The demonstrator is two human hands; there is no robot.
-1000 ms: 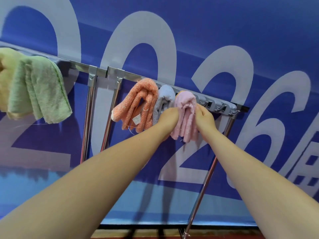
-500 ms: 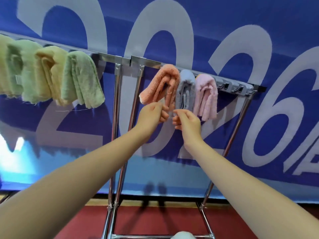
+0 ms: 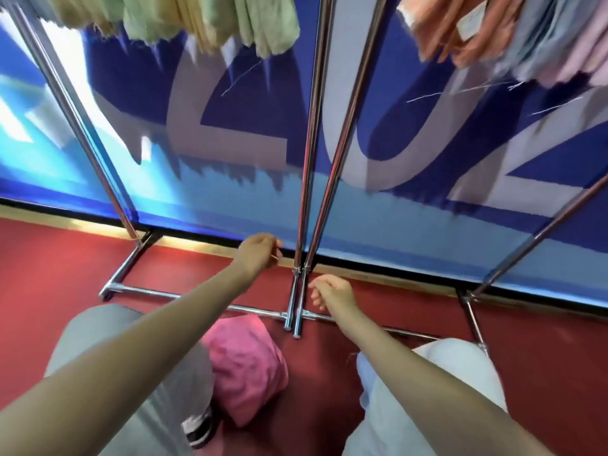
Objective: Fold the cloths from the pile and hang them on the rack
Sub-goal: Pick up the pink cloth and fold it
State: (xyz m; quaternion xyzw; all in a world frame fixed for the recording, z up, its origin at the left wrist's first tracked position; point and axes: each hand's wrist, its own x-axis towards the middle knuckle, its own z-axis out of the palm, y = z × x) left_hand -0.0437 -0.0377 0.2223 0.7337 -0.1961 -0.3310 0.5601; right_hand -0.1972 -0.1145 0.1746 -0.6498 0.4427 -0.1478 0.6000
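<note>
A crumpled pink cloth [image 3: 245,366] lies on the red floor between my legs. My left hand [image 3: 258,253] hangs above and beyond it, fingers loosely curled, holding nothing. My right hand [image 3: 332,296] is lower and to the right, also loosely curled and empty. Folded green and yellow cloths [image 3: 210,21] hang at the top left. Orange, grey and pink cloths [image 3: 487,31] hang at the top right. The chrome rack [image 3: 311,153] has its uprights between my hands.
The rack's base bars [image 3: 184,296] run across the red floor [image 3: 49,274] in front of my feet. A blue banner [image 3: 427,159] with large pale numerals stands right behind the rack. My shoe [image 3: 197,429] is beside the pink cloth.
My view has tipped down from the rail to the floor. Both hands have left the hanging cloths and dropped toward the pink cloth below.
</note>
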